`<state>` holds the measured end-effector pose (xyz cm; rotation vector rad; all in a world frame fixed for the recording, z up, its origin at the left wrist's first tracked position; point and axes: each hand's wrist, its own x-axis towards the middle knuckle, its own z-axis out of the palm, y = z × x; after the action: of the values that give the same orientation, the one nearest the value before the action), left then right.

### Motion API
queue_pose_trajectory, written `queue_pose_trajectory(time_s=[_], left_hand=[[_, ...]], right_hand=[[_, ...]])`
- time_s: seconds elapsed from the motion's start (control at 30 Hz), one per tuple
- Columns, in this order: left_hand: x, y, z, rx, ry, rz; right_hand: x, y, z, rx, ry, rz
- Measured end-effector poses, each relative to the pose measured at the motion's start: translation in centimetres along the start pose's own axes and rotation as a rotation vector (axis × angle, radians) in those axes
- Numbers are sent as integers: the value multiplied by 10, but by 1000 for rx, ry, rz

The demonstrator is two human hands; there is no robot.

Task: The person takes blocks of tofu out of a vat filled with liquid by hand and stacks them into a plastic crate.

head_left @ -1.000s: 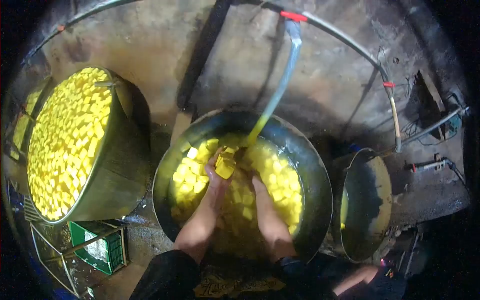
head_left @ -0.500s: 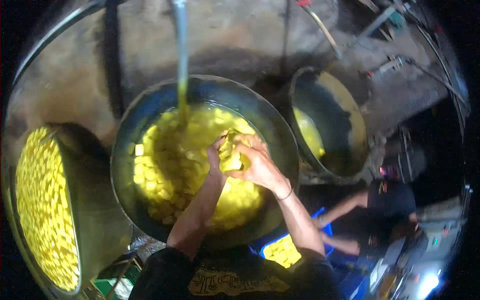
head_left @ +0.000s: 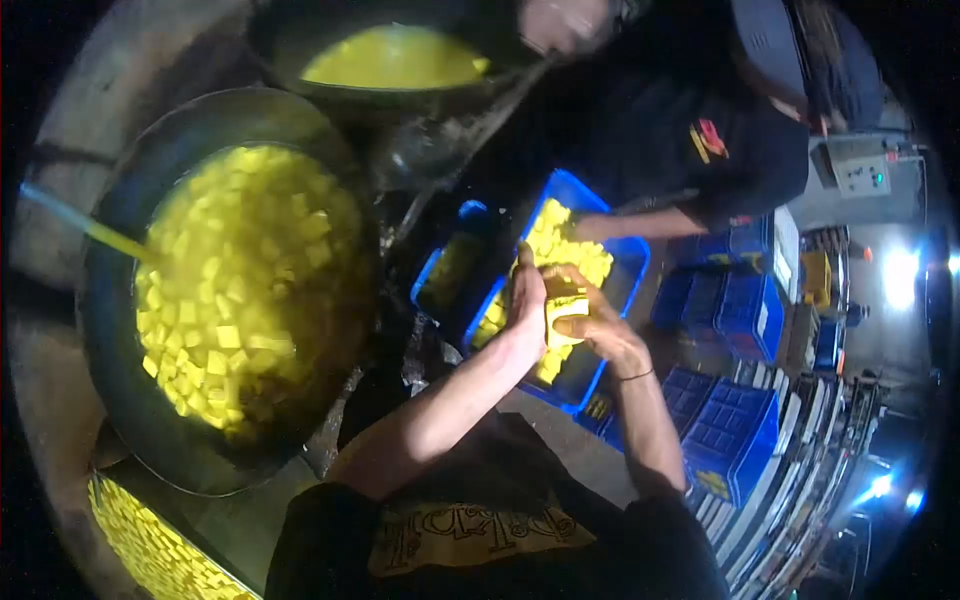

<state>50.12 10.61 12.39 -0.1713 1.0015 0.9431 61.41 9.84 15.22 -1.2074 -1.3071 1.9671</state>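
My left hand (head_left: 528, 305) and my right hand (head_left: 612, 335) are cupped together around several yellow tofu blocks (head_left: 567, 308). Both hands hover above a blue crate (head_left: 630, 268), where more yellow blocks (head_left: 552, 235) lie heaped. My left hand's fingers point up along one side of the handful; the right fingers and thumb curl over the other side. To the left, a large dark wok (head_left: 115, 330) contains yellow liquid with many floating blocks (head_left: 225, 335). The exact number of blocks between my palms is partly hidden.
A co-worker's forearm (head_left: 650, 224) reaches into the crate's far side. A pole (head_left: 85, 220) dips into the wok. Another wok with yellow liquid (head_left: 400, 58) stands beyond. Stacked blue crates (head_left: 725, 420) are at right, and block-filled container (head_left: 150, 550) at lower left.
My view has turned right. My hands, still closed around the tofu blocks, have moved from over the wok to over the blue crate. A co-worker's arm is now closer.
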Motion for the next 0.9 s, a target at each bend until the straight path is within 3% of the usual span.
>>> queue_pose_trajectory(time_s=[0.07, 0.1, 0.17, 0.2, 0.27, 0.3, 0.37, 0.4, 0.43, 0.47, 0.53, 0.57, 0.63, 0.67, 0.7, 0.73, 0.8, 0.87, 0.9], left_hand=[[54, -73, -21, 169, -18, 26], [48, -72, -18, 310, 118, -65], [97, -95, -47, 529, 214, -70], [116, -97, -61, 515, 169, -9], [109, -89, -65, 303, 31, 85], [78, -71, -46, 400, 78, 274], [41, -47, -24, 347, -37, 264], [59, -54, -32, 369, -91, 263], [72, -73, -54, 253, -337, 488], [20, -19, -13, 575, -141, 260], [8, 0, -26, 347, -417, 503], [-12, 21, -34, 407, -530, 791], [-61, 75, -57, 712, -349, 967], [-80, 102, -84, 866, -299, 1154], [-86, 114, -114, 708, -297, 989], [-91, 132, -150, 907, -127, 965], [-68, 146, -231, 1230, 90, 987], [-66, 154, -282, 1700, 285, 884], [-56, 149, -308, 1693, 290, 904]], right_hand=[[-26, 97, -49, 351, 191, 131], [-37, 145, -70, 586, 261, 200], [-53, 187, -83, 746, 303, 277], [-60, 192, -84, 743, 367, 327], [-54, 218, -91, 553, 396, 388], [-47, 235, -94, 380, 404, 416], [-24, 286, -97, -87, 403, 459], [-11, 314, -97, -352, 384, 467], [-3, 336, -96, -583, 346, 454], [1, 357, -93, -766, 301, 451], [5, 356, -87, -1001, 217, 436], [3, 358, -89, -1100, 180, 448], [11, 325, -89, -1264, 133, 472], [16, 300, -91, -1329, 167, 439], [24, 260, -84, -1377, 224, 337], [38, 219, -77, -1344, 306, 120], [68, 63, 23, -1099, 315, -251], [90, -29, 114, -746, 88, -564], [96, -57, 153, -849, -26, -496]])
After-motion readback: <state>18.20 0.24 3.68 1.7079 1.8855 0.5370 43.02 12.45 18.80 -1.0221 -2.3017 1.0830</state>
